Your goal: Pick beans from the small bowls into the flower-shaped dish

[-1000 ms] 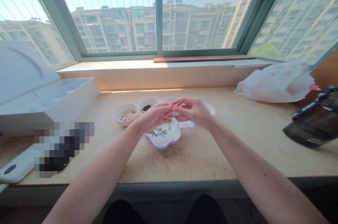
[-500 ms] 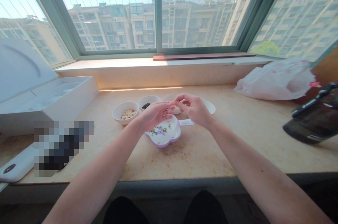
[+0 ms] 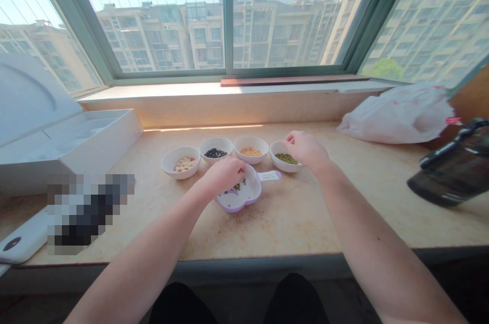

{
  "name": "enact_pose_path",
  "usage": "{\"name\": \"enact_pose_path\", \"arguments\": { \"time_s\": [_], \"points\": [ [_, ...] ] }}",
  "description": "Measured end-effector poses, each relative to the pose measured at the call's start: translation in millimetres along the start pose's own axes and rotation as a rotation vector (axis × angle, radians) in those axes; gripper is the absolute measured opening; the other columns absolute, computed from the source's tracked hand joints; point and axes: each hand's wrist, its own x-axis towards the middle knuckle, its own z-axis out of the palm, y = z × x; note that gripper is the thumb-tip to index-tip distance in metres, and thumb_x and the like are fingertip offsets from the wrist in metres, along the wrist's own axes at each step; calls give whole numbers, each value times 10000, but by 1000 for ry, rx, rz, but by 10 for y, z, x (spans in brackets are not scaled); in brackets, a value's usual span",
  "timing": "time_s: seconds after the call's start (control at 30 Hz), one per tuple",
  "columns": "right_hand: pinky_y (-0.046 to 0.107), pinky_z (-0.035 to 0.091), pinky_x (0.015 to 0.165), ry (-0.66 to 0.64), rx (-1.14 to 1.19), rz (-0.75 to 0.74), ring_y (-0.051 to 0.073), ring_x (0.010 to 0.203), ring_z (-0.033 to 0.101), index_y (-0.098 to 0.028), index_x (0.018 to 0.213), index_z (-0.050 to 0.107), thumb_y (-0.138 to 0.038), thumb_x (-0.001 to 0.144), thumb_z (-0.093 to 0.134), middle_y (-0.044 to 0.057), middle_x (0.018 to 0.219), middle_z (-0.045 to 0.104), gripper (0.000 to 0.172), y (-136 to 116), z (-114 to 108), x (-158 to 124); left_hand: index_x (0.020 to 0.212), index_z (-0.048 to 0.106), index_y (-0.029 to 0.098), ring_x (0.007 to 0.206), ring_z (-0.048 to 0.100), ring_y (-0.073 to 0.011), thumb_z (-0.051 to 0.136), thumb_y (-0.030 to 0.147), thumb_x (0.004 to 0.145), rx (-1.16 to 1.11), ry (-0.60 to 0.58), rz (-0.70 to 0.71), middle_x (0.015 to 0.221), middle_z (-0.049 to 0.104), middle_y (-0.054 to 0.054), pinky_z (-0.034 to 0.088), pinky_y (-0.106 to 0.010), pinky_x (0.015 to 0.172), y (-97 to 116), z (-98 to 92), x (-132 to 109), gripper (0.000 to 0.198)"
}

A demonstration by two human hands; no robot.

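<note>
At the front of a stone windowsill counter (image 3: 263,232), a person's left hand (image 3: 223,176) curls down against the rim of a small lilac dish (image 3: 244,200). Its fingers are drawn together, but the hand hides whatever lies beneath them, so any pinch cannot be told. Loose green beans (image 3: 237,187) lie in the dish, whose handle (image 3: 269,176) carries a white label and points right. The right hand (image 3: 305,150) hangs just above a white bowl of green beans (image 3: 280,168), its fingertips (image 3: 287,136) bunched at the bowl's edge; whether they pinch anything is also unclear.

Pressure on the light dish's rim could tip it and shed the beans, while a loose pinch across the gap between bowl and dish could drop beans onto the stone. Three more bowls stand close in a row: yellow grains (image 3: 250,160), black beans (image 3: 216,161) and pale slices flecked with red (image 3: 170,168). Their closeness means a careless forearm could knock one into the next.

Beside the row lie a pixelated object (image 3: 89,214), a white device (image 3: 23,240) and an open white box (image 3: 95,145). To the right are a dark bottle (image 3: 446,171) and a white plastic bag (image 3: 397,115). Beyond, a green-framed window (image 3: 227,72) faces apartment blocks (image 3: 214,33).
</note>
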Motion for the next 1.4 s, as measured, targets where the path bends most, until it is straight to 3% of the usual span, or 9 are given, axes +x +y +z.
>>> {"name": "enact_pose_path", "arguments": {
  "time_s": [0.17,0.47,0.63,0.77,0.87,0.97,1.03,1.1,1.4],
  "points": [
    [337,474,728,12,4,-15,276,955,688,-217,1040,723,-383,923,560,107,1020,754,261,-54,-17,-51,761,723,193,794,635,-241,535,184,851,385,-29,9,803,685,-86,447,-338,766,8,48,1,209],
    [321,465,722,6,35,-70,260,934,688,-212,1031,735,-386,911,563,102,1019,763,273,-91,24,-71,804,701,192,739,627,-237,510,224,883,346,-13,-75,747,655,-87,420,-318,700,19,95,-15,209],
    [317,453,702,10,46,-101,256,913,684,-216,1022,735,-388,913,569,93,982,758,262,-122,30,-100,768,616,190,742,606,-236,510,160,879,310,-28,6,759,650,-84,380,-322,679,-21,102,-30,156],
    [312,455,701,23,104,-139,245,881,680,-211,999,741,-393,912,590,87,939,755,252,-153,40,-121,697,506,202,646,521,-175,546,136,864,-49,16,-9,666,540,-24,362,-305,647,-8,-13,-31,183],
    [305,465,722,52,214,-199,219,828,676,-205,967,746,-378,907,604,78,917,761,232,-201,38,-139,774,514,204,560,440,-129,503,280,951,-338,-23,-25,652,515,9,325,-272,559,30,-160,-31,193],
    [302,481,731,85,396,-291,194,761,662,-194,939,745,-367,910,600,75,907,769,228,-280,27,-186,828,502,196,532,371,-90,563,405,952,-837,-51,11,648,445,42,283,-230,515,70,-300,-45,251],
    [299,486,711,94,537,-365,188,739,653,-189,935,741,-386,913,597,71,883,766,245,-335,28,-235,838,507,187,535,347,-74,684,363,883,-1193,-44,33,644,388,61,279,-210,511,90,-363,-59,254],
    [293,485,685,80,666,-435,183,722,643,-187,931,735,-422,910,603,59,841,754,271,-381,37,-290,854,526,181,532,334,-67,733,288,842,-1386,-48,44,635,348,71,284,-200,508,104,-392,-72,234],
    [247,404,520,-98,971,-548,117,567,528,-198,1009,718,-492,861,695,-6,728,652,330,-483,70,-472,842,547,180,540,347,-71,724,273,849,-1475,-162,-4,653,341,61,321,-205,527,107,-282,-61,201]
  ]
}}
